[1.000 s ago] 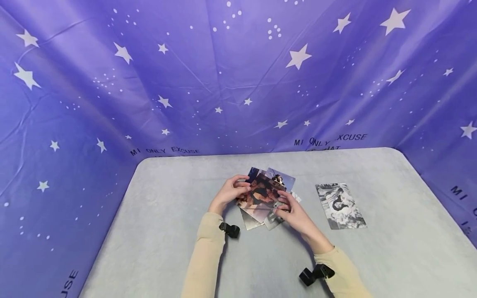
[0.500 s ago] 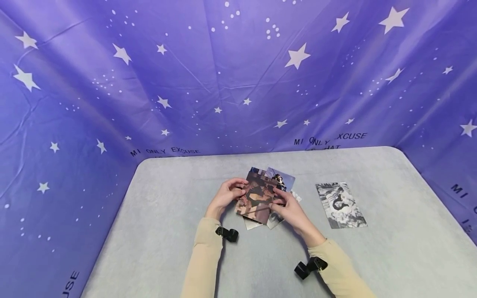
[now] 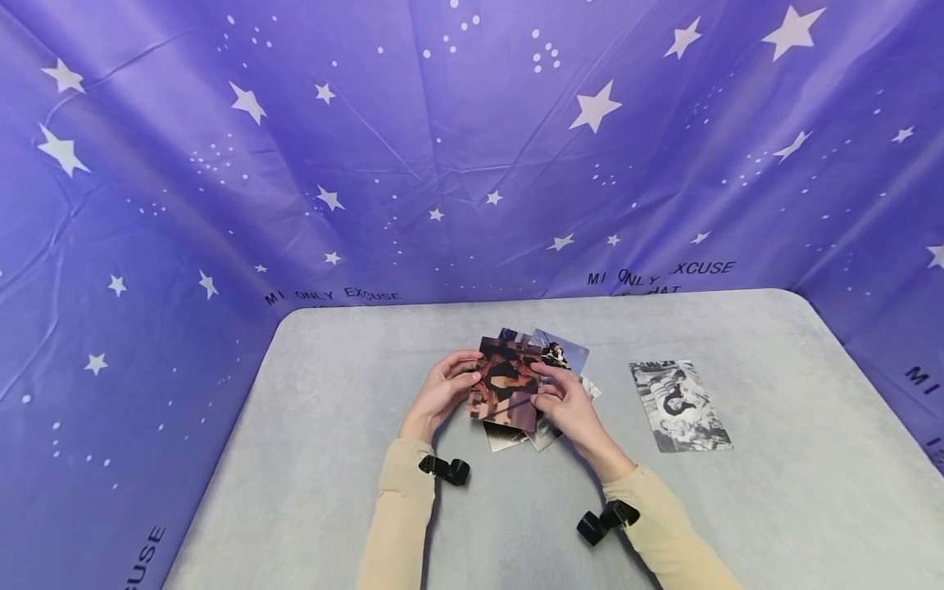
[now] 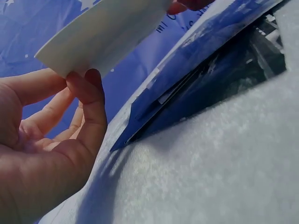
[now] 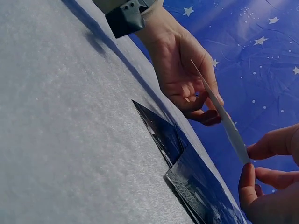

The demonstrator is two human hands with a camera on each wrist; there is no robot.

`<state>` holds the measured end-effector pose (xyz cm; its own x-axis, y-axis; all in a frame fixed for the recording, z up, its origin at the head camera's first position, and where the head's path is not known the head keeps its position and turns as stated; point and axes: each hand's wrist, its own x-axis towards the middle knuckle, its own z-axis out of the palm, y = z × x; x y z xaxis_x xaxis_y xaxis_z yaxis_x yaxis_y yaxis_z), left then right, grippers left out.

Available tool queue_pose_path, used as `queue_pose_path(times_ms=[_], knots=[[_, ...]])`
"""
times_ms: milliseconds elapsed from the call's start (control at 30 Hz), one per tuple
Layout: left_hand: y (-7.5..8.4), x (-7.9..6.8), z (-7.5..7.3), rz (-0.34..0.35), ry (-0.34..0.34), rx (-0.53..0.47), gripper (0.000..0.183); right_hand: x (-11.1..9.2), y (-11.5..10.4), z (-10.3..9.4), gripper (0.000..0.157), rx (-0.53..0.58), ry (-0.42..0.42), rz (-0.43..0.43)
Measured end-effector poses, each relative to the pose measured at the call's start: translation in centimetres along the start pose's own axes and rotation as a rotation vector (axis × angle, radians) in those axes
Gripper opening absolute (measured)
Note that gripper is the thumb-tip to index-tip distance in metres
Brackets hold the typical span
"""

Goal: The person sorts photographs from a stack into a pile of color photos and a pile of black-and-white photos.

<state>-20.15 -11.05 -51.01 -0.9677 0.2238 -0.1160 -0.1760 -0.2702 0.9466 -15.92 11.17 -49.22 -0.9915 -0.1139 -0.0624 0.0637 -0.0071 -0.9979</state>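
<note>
Both hands hold one colour photo print by its two sides, raised over a loose pile of photos. My left hand pinches its left edge between thumb and fingers; the pale back of the print faces the left wrist camera. My right hand pinches the right edge, and in the right wrist view the print appears nearly edge-on between the two hands. Beneath lie fanned-out photos, one with a blue sky, others grey, partly hidden by the held print. Their corners overlap on the table.
A black-and-white photo lies alone on the grey table, right of the pile. A purple curtain with white stars surrounds the table's back and sides. Each wrist wears a black camera.
The held print has turned from a slant to nearly upright in the head view and shifted slightly left. The right hand has moved left with it. The pile and the lone photo stay put.
</note>
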Motion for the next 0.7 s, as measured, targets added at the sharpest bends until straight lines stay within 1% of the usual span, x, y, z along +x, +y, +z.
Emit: queue_pose_path(times_ms=[167, 300, 400, 533, 700], knots=[[-0.2, -0.8, -0.8, -0.008, 0.018, -0.008, 0.044, 0.4, 0.1, 0.1, 0.054, 0.034, -0.043, 0.012], [-0.2, -1.6, -1.5, -0.006, 0.0, -0.028, 0.048, 0.8, 0.3, 0.4, 0.054, 0.026, -0.068, 0.022], [-0.2, -2.1, -2.0, 0.0, -0.017, -0.031, 0.05, 1.1, 0.5, 0.7, 0.054, 0.045, -0.082, 0.021], [0.0, -2.8, -2.6, -0.008, -0.01, -0.046, 0.054, 1.3, 0.5, 1.3, 0.056, 0.077, -0.105, 0.02], [0.3, -3.5, -3.2, -0.009, 0.015, -0.053, 0.058, 1.8, 0.3, 2.1, 0.058, 0.026, -0.118, 0.005]])
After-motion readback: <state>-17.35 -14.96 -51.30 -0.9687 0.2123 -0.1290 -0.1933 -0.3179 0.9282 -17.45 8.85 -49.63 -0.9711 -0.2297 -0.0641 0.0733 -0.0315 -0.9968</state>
